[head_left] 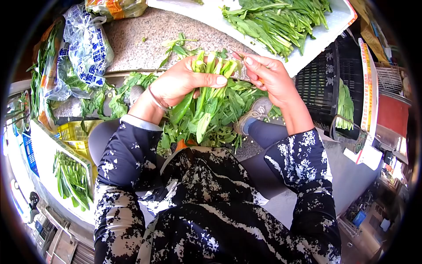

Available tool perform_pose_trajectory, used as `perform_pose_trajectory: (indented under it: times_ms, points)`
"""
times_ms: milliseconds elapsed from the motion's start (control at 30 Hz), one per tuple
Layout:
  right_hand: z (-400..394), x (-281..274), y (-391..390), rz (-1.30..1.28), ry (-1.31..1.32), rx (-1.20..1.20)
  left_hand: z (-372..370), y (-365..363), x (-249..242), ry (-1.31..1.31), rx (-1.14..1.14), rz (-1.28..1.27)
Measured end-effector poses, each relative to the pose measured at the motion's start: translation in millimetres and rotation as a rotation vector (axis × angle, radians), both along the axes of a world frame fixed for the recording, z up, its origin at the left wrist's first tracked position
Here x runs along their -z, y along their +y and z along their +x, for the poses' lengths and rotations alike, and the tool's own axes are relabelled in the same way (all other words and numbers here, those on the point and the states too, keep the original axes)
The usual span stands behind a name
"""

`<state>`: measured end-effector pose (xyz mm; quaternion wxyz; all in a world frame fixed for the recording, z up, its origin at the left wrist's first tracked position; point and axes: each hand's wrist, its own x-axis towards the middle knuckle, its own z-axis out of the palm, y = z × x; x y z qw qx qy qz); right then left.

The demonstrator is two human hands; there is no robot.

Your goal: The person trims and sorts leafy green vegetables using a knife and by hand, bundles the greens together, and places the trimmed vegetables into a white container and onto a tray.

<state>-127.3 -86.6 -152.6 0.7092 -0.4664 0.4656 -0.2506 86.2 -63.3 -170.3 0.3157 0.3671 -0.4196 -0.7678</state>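
Note:
My left hand is closed round a bunch of leafy green vegetables. Their pale cut stems point up past my thumb, and the leaves hang below. Close by on the right, my right hand pinches what looks like a small knife. Its thin dark tip points at the stem ends, and a bit of orange shows between the fingers; most of it is hidden. Beneath both hands, loose leaves lie heaped on the ground between my shoes.
A white foam board at the top carries a pile of greens. Ahead is a speckled stone slab with scraps. Plastic bags and a yellow crate are left; a black crate stands right. More greens lie lower left.

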Motion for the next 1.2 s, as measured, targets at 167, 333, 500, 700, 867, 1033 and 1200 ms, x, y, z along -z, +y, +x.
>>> perform_pose_trajectory:
  times_ms: [167,333,500,700,867,1033,1200]
  points:
    - [13,-7,8,-0.13,0.092,0.063,-3,-2,-2,0.045,-0.09,0.085]
    - [18,-5,4,-0.205,0.093,0.088,-5,-3,0,0.038,-0.076,0.138]
    - [7,6,-2,-0.368,0.218,0.057,-5,-1,1,-0.014,-0.089,0.112]
    - [18,-6,2,-0.102,0.189,0.042,-5,-2,6,-0.02,-0.089,0.117]
    - [10,9,-3,-0.383,0.238,0.032,-3,-3,4,-0.035,-0.083,0.142]
    - [-3,27,-14,-0.528,0.498,-0.008,3,-5,5,0.042,-0.091,0.164]
    - [-6,41,-15,-0.416,0.707,-0.062,2,-5,1,0.103,-0.151,0.177]
